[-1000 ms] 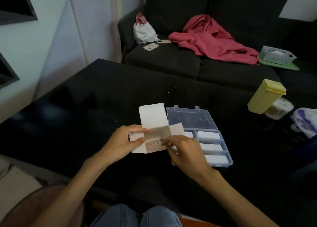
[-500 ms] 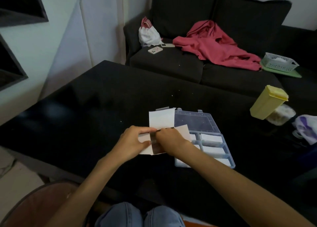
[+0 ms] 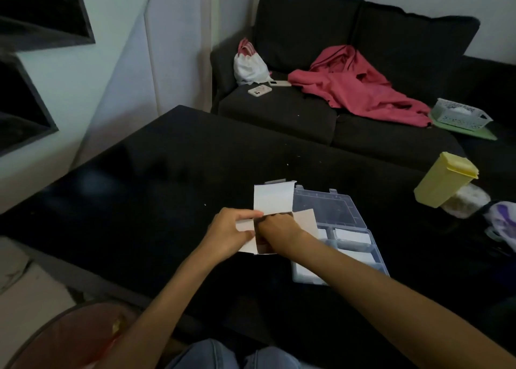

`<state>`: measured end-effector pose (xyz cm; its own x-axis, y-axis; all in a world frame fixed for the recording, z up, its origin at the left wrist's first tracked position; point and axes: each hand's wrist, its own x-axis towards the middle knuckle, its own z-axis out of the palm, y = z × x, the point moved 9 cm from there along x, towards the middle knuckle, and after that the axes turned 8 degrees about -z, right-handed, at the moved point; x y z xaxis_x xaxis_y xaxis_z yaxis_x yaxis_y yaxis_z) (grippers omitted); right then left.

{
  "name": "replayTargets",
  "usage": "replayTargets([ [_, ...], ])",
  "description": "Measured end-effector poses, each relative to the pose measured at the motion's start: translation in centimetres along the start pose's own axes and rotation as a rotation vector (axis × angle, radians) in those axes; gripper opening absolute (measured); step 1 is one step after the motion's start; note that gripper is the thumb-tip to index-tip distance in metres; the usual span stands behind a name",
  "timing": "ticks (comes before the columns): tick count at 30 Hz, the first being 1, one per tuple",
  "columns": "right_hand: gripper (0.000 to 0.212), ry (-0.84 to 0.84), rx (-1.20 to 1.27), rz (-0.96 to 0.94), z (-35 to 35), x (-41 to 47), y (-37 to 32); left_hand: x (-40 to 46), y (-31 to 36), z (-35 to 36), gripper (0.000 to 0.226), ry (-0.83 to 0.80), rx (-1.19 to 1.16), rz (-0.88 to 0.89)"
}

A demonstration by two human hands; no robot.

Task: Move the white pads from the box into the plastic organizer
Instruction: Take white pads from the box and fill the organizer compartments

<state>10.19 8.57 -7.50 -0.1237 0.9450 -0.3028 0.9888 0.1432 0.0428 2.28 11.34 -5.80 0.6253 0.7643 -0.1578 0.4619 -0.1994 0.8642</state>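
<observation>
- The left hand [image 3: 231, 233] is gripping the near-left side of the box [image 3: 272, 201], thumb lying over a side flap, fingers curling round the wall; it is steadying the carton on the black table [image 3: 156, 179].
- The box is sitting open just left of the organizer, its tall lid flap standing upright at the back; if the left hand is squeezing too hard, the thin card may be buckling inward and trapping whatever is inside.
- The right hand [image 3: 275, 229] is reaching into the mouth of the box, fingers curling down out of sight; whether they are pinching a pad I cannot tell.
- The plastic organizer [image 3: 363, 223] is lying touching the box's right flap, clear lid folded back; white pads [image 3: 352, 236] are already filling several compartments, while the rest are presumably inside the box, hidden.
- Risks, as I judge them: a pad may be snagging on the right flap as it is coming out and dropping onto the table; the forearm is crossing over the organizer's near corner, so a careless sweep may be nudging it or dislodging seated pads.
</observation>
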Motion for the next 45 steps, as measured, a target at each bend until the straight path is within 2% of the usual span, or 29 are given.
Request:
replayTargets([
  [5,0.037,-0.018,-0.16,-0.034,-0.4,0.7,0.1,0.2,0.7,-0.3,0.045,0.052,0.084,-0.008],
  [11,0.03,0.027,-0.085,-0.097,-1.9,-0.8,-0.4,-0.2,0.7,-0.9,0.044,0.123,0.169,-0.026],
  [15,0.027,0.156,-0.156,-0.135,-4.1,-3.5,-1.2,-0.2,1.0,-1.9,0.044,0.13,0.144,-0.023],
  [19,0.034,0.288,-0.214,-0.117,-4.6,-5.2,-1.3,0.2,2.0,-2.5,0.044,0.115,0.115,-0.005],
  [22,0.041,0.465,-0.274,-0.11,-5.3,-6.4,-1.0,0.9,2.0,-2.6,0.044,0.086,0.141,-0.052],
  [24,0.03,0.633,-0.082,-0.085,-6.2,-7.5,-0.1,1.5,1.3,-2.9,0.046,0.085,0.141,-0.095],
  [26,0.02,0.689,0.358,0.049,-6.5,-8.0,2.2,2.3,0.4,-3.2,0.049,0.09,0.14,-0.132],
  [28,0.023,0.567,0.922,0.215,-3.9,-7.7,4.4,2.8,-0.2,-3.4,0.049,0.099,0.165,-0.159],
  [30,0.022,0.41,1.316,0.299,-1.4,-7.7,4.8,3.2,-0.4,-3.6,0.046,0.121,0.23,-0.156],
  [34,0.026,0.302,1.584,0.292,0.9,-8.4,4.9,2.9,0.1,-3.8,0.039,0.199,0.403,-0.102],
  [36,0.028,0.299,1.66,0.309,1.7,-9.2,5.3,1.8,1.5,-4.0,0.039,0.308,0.469,-0.046],
  [39,0.023,0.35,1.776,0.321,2.6,-10.5,6.0,-1.7,5.6,-4.0,0.03,0.523,0.358,0.15],
  [40,0.022,0.375,1.818,0.328,2.9,-11.2,6.4,-2.5,6.8,-3.0,0.025,0.486,0.293,0.181],
  [41,0.022,0.391,1.856,0.331,3.0,-11.7,6.6,-2.8,7.4,-1.4,0.022,0.373,0.221,0.169],
  [44,0.025,0.37,1.905,0.329,4.0,-13.5,7.0,-2.3,7.4,6.4,0.037,-0.137,0.059,-0.012],
  [45,0.025,0.341,1.911,0.336,4.3,-13.7,6.9,-2.2,7.2,7.9,0.042,-0.243,0.007,-0.059],
])
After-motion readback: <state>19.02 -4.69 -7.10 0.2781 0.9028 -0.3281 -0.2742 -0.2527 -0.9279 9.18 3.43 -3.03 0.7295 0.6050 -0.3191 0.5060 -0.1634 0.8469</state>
